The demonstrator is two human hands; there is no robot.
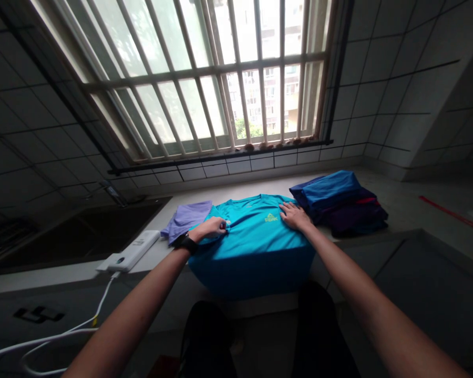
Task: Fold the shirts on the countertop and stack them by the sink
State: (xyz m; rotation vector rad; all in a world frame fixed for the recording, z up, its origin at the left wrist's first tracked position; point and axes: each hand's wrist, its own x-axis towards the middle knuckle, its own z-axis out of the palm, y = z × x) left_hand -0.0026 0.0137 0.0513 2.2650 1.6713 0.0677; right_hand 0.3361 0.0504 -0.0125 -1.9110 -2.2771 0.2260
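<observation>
A turquoise T-shirt [256, 247] with a small yellow-green chest logo lies spread on the counter, its lower part hanging over the front edge. My left hand [212, 227], with a dark band at the wrist, has its fingers curled and pinching at the shirt's left side. On the shirt's right side near the shoulder, my right hand [295, 215] rests flat with fingers spread. A lilac cloth [187, 218] lies just left of the shirt, partly beneath it. Close to my right hand sits a stack of folded clothes [339, 202] in blue, purple and dark red.
A white power strip [136, 249] with a cable [102, 302] lies at the counter's front left. Further left is a dark sink [82, 226] with a faucet [114, 193]. Behind the counter is a barred window [220, 79]. A red strip [453, 214] lies at far right.
</observation>
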